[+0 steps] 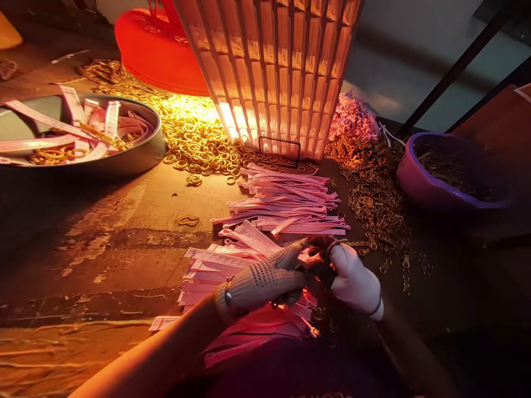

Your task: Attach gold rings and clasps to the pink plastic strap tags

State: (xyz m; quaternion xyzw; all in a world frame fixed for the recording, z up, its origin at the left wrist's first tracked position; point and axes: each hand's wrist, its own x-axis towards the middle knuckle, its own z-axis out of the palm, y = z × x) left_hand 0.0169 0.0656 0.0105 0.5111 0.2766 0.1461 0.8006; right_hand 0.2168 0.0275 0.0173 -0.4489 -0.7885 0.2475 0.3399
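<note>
My left hand [267,278] wears a dotted knit glove and my right hand [352,279] a white glove. Both are closed and pressed together over a small dark piece [319,264] that I cannot make out, possibly with a metal ring. They hover above a pile of pink strips [249,251] spread on the worn table. More pink strips [290,202] lie stacked just beyond the hands. Gold rings [199,143] and small metal clasps [373,204] are heaped further back.
A metal bowl [149,149] at left holds strips and rings. A purple bowl [418,185] stands at right. A ribbed lit column [274,77] and a red round thing [157,50] stand at the back. Folded pink pieces [352,119] are heaped beside the column.
</note>
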